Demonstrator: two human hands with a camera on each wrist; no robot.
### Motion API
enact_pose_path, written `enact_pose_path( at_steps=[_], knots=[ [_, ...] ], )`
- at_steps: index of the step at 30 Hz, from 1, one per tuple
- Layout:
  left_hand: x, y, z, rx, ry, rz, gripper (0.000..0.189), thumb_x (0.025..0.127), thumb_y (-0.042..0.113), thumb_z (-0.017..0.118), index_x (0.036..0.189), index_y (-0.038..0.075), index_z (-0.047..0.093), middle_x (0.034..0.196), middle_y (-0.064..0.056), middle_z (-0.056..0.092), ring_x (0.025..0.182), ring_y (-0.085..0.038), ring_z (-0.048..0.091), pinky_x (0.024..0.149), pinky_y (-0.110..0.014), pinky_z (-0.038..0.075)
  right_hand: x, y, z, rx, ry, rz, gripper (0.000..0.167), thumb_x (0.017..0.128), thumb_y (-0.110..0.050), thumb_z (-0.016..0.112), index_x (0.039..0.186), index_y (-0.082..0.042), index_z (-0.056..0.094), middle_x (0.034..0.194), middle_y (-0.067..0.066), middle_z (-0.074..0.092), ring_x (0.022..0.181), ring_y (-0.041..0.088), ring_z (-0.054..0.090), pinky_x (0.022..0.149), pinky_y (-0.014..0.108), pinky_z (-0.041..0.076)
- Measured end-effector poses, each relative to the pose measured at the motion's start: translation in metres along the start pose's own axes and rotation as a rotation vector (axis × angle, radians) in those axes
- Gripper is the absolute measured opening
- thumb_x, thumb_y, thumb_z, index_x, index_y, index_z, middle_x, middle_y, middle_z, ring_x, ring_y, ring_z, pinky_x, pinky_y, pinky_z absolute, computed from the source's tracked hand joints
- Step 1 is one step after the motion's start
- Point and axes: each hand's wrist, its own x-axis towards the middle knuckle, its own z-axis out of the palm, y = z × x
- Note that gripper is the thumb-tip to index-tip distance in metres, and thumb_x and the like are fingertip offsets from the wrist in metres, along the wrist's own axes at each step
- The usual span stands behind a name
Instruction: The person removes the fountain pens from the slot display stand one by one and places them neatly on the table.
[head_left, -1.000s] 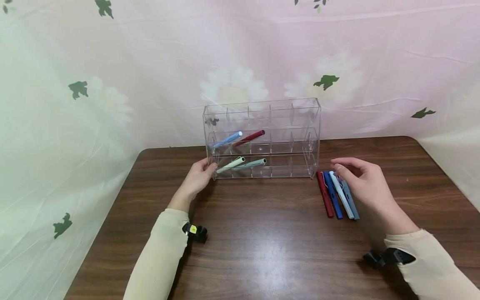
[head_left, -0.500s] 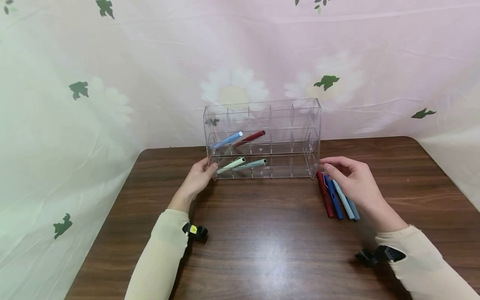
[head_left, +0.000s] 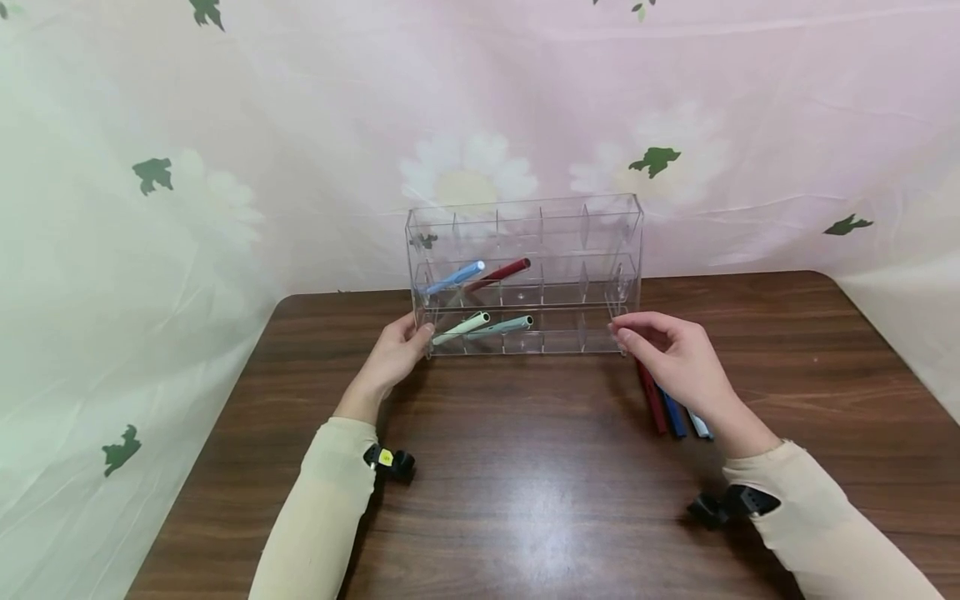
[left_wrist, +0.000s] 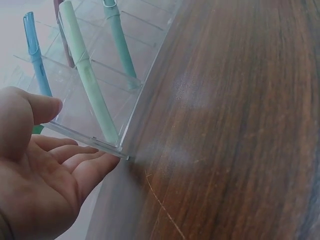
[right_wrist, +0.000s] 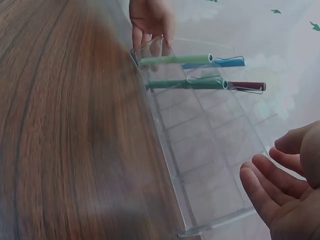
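A clear acrylic pen organizer [head_left: 522,343] with stepped rows of compartments stands near the back of the table. My left hand [head_left: 396,354] grips its left end wall, thumb [left_wrist: 50,109] on one side and fingers on the other. In the front row lean a pale green pen [left_wrist: 90,82] and a teal pen [right_wrist: 200,83]; behind them lean a light blue pen [head_left: 455,278] and a dark red pen [head_left: 498,275]. My right hand [head_left: 675,358] is at the organizer's right end, fingers loosely bent and holding nothing. Its fingertips overlap the right end in the head view.
Below my right hand lie another dark red pen [head_left: 652,404], a dark blue pen [head_left: 672,414] and a pale blue pen [head_left: 699,425], partly hidden by it. A flower-print cloth [head_left: 337,150] hangs right behind the brown wooden table [head_left: 525,467].
My right hand has moved left from above the loose pens to the organizer's right end, now covering the pens' upper parts. My left hand and the organizer have stayed put.
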Motion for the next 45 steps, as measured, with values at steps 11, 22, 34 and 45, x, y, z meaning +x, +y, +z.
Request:
enact_pose_path(
  at_steps=[11, 22, 34, 45],
  knots=[
    [0.000, 0.001, 0.001, 0.011, 0.019, -0.014, 0.056, 0.117, 0.024, 0.047, 0.167, 0.000, 0.036, 0.167, -0.021, 0.047, 0.157, -0.035, 0.044, 0.126, -0.053, 0.043, 0.006, -0.003, 0.018, 0.043, 0.005, -0.029, 0.023, 0.106, -0.011, 0.070, 0.125, -0.002, 0.078, 0.122, 0.020, 0.080, 0.099, -0.010, 0.072, 0.084, 0.007, 0.056],
    [-0.001, 0.001, 0.002, 0.006, 0.023, -0.011, 0.055, 0.117, 0.023, 0.046, 0.166, 0.000, 0.037, 0.167, -0.022, 0.047, 0.156, -0.037, 0.045, 0.126, -0.054, 0.042, 0.015, -0.012, 0.032, 0.158, -0.011, -0.044, 0.024, 0.105, -0.006, 0.070, 0.127, 0.000, 0.076, 0.124, 0.021, 0.079, 0.102, -0.007, 0.074, 0.087, 0.010, 0.058],
    [0.000, 0.001, 0.002, -0.015, 0.013, -0.026, 0.057, 0.117, 0.023, 0.046, 0.168, 0.001, 0.033, 0.169, -0.021, 0.044, 0.156, -0.036, 0.045, 0.125, -0.050, 0.044, 0.024, -0.012, 0.050, 0.201, -0.022, -0.049, 0.030, 0.105, -0.005, 0.070, 0.134, 0.002, 0.073, 0.130, 0.022, 0.077, 0.112, 0.002, 0.075, 0.091, 0.010, 0.058],
    [0.000, 0.000, 0.002, -0.034, 0.012, -0.037, 0.058, 0.118, 0.022, 0.046, 0.169, 0.000, 0.031, 0.170, -0.022, 0.042, 0.156, -0.036, 0.044, 0.125, -0.049, 0.044, 0.031, -0.015, 0.067, 0.224, -0.056, -0.051, 0.033, 0.106, -0.003, 0.067, 0.139, -0.001, 0.071, 0.135, 0.019, 0.075, 0.126, 0.034, 0.072, 0.096, 0.011, 0.057]
  ],
)
